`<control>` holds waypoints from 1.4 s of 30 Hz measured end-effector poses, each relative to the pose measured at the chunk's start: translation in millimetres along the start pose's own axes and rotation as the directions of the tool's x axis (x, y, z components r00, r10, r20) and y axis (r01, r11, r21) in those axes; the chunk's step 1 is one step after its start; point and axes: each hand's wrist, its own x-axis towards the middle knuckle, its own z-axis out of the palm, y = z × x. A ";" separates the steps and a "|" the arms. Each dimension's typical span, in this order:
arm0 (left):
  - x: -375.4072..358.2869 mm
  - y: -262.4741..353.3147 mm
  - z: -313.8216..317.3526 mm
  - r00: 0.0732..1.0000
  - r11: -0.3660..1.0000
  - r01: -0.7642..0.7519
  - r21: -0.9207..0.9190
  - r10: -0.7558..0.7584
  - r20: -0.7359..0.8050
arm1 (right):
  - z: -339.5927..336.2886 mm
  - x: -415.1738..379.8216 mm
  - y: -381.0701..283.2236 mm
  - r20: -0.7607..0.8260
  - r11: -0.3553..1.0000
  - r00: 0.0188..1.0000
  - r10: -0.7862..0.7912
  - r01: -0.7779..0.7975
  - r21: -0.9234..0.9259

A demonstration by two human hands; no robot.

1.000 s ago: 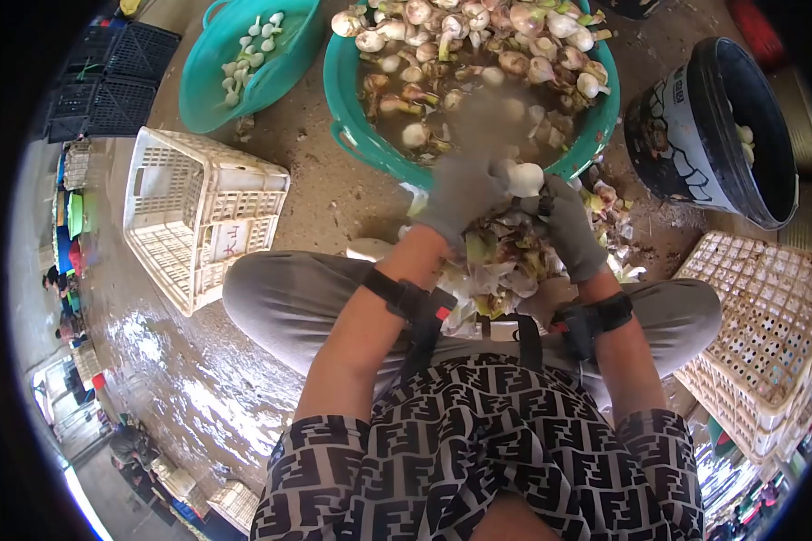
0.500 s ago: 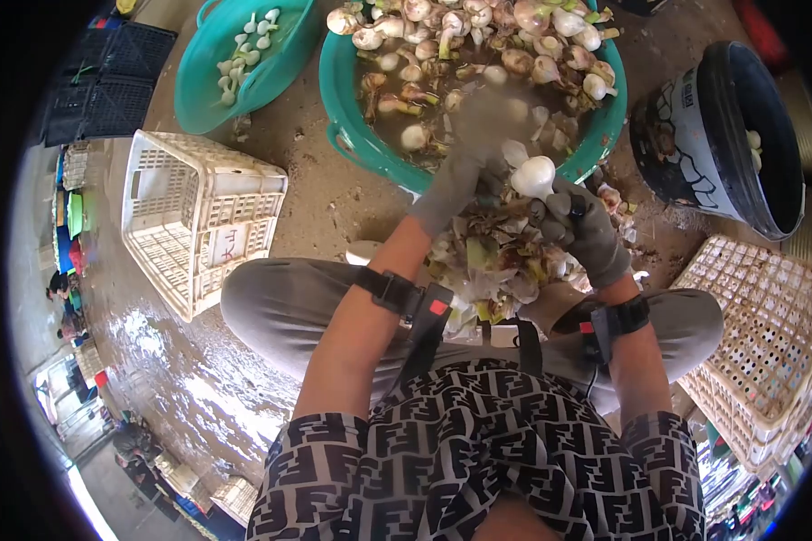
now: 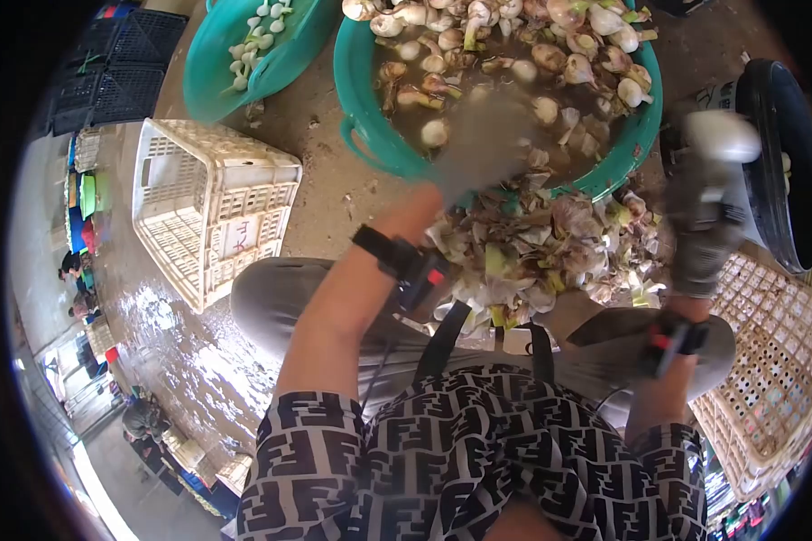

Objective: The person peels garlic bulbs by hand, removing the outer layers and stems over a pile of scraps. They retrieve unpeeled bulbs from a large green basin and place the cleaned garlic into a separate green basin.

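Observation:
My right hand [image 3: 708, 212], in a grey glove, grips a peeled white garlic bulb [image 3: 724, 137] beside the rim of the black bucket [image 3: 789, 171]. Motion blurs both hand and bulb. Over the near side of the large green tub [image 3: 356, 99], my left hand [image 3: 485, 149] is gloved too and so smeared that its fingers do not show. Murky water fills the tub, with many unpeeled garlic bulbs [image 3: 550, 59] floating or heaped at its far side. Between my knees lies a pile of garlic skins and leaves [image 3: 532, 248].
A smaller green tub [image 3: 206, 86] at the upper left holds several white bulbs [image 3: 253, 45]. A white plastic crate [image 3: 248, 207] lies on the wet floor at left. Stacked crates [image 3: 767, 352] stand by my right knee. Black crates [image 3: 117, 72] are farther off.
My right hand has carried the white garlic bulb from above the skins rightward to the bucket's rim. My left hand has parted from it and moved over the tub. The view has shifted slightly.

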 end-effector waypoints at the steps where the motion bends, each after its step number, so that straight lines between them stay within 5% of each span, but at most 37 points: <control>1: 2.1 -3.8 -22.8 0.999 0.975 0.010 0.221 -0.019 0.038 | 7.2 10.5 -20.6 0.142 0.987 0.989 -0.027 0.004 0.163; 2: 9.0 -41.3 -25.5 0.994 0.953 0.078 0.292 -0.098 0.054 | 12.2 20.5 -41.5 0.281 0.948 0.958 -0.054 -0.039 0.316; 5: 3.8 -111.6 2.1 0.961 0.838 0.185 0.513 -0.265 0.086 | 10.9 21.9 -38.8 0.241 0.863 0.964 0.109 -0.212 0.459; 6: 3.3 -119.4 8.7 0.947 0.785 0.199 0.587 -0.308 0.092 | -8.2 15.7 -24.4 0.087 0.775 0.973 0.213 -0.222 0.591; 7: 5.2 -121.3 13.9 0.941 0.809 0.216 0.547 -0.322 0.103 | 5.1 11.4 2.9 -0.114 0.975 0.984 0.135 -0.112 0.193; 8: 10.2 -122.8 19.3 0.936 0.830 0.231 0.508 -0.332 0.116 | 7.7 9.0 27.5 -0.194 0.982 0.976 0.096 -0.125 -0.142; 10: 6.7 -116.3 23.8 0.928 0.904 0.244 0.351 -0.323 0.187 | -4.6 3.1 72.8 -0.305 0.723 0.941 0.144 -0.311 -0.617; 12: 1.7 -99.6 11.3 0.928 0.966 0.231 0.115 -0.255 0.271 | -34.1 -0.1 111.8 -0.470 0.795 0.812 0.345 -0.519 -0.313; 15: -18.6 -70.8 4.9 0.928 0.911 0.349 -0.221 -0.303 0.216 | -13.1 -3.0 122.6 -0.445 0.622 0.814 0.372 -0.575 -0.532; 18: -26.5 -64.0 11.7 0.946 0.864 0.323 -0.386 -0.290 0.142 | -24.7 2.1 141.9 -0.465 0.689 0.828 0.313 -0.535 -0.488; 21: -37.3 -34.7 27.7 0.978 0.989 0.140 0.039 -0.144 0.148 | 0.5 6.4 139.7 -0.513 0.428 0.847 0.140 -0.519 -0.740; 24: -55.6 -19.8 47.1 0.956 0.944 -0.157 0.290 0.071 0.284 | -27.7 26.6 142.5 -0.206 -0.182 0.977 -0.060 -0.214 -0.960; 27: -80.5 3.8 42.2 0.920 0.997 0.081 -0.008 -0.072 0.386 | -14.1 51.2 129.3 -0.299 -0.516 0.949 0.098 -0.208 -0.831; 30: -105.7 -2.0 49.5 0.968 0.994 0.010 0.112 -0.038 0.247 | -29.9 65.3 147.9 -0.243 -0.693 0.932 0.268 0.012 -0.721; 33: -112.7 16.7 21.8 0.984 0.998 0.054 -0.031 -0.047 0.174 | -71.1 87.5 177.8 -0.433 -0.769 0.814 0.387 0.025 -0.639; 36: -110.7 10.8 15.0 0.989 0.995 0.040 -0.092 -0.026 0.145 | -108.1 90.3 178.0 -0.308 -0.693 0.898 0.315 -0.004 -0.721; 39: -99.0 -7.3 21.3 0.998 0.997 0.058 -0.056 -0.055 0.043 | -101.9 86.7 159.9 -0.382 -0.568 0.913 0.146 -0.239 -0.788; 42: -91.0 -6.6 19.6 0.999 0.999 0.039 -0.020 -0.038 0.020 | -80.3 84.1 165.5 -0.457 -0.561 0.870 0.187 -0.287 -0.776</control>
